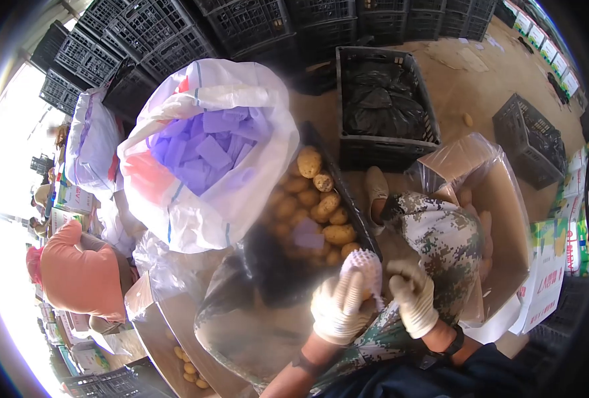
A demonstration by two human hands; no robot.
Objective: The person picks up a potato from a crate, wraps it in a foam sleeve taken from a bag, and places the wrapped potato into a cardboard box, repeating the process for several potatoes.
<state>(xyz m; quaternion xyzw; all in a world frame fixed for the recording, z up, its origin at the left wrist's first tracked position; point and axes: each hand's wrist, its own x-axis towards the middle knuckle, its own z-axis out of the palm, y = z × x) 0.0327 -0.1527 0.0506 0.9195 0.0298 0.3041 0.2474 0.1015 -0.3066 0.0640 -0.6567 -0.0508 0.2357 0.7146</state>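
My left hand [339, 310], in a cream knitted glove, is closed around a white foam net sleeve [364, 266]. What sits inside the sleeve is mostly hidden. Close by on the right, my gloved right hand [414, 300] has half-bent fingers with a gap to the thumb, and nothing shows in it. Just beyond both hands is a black crate [347, 192] of loose potatoes [339, 233], with a lilac foam piece [307, 234] lying on them. A large white sack [268, 99] full of lilac foam pieces [213, 151] stands at the crate's left.
To the right, a lined cardboard box [510, 232] holds wrapped items. A black crate [387, 142] with black plastic stands ahead, another crate [533, 139] farther right. Stacked crates [241, 26] line the back. A person in an orange top [85, 272] bends at left, near an open carton [168, 331].
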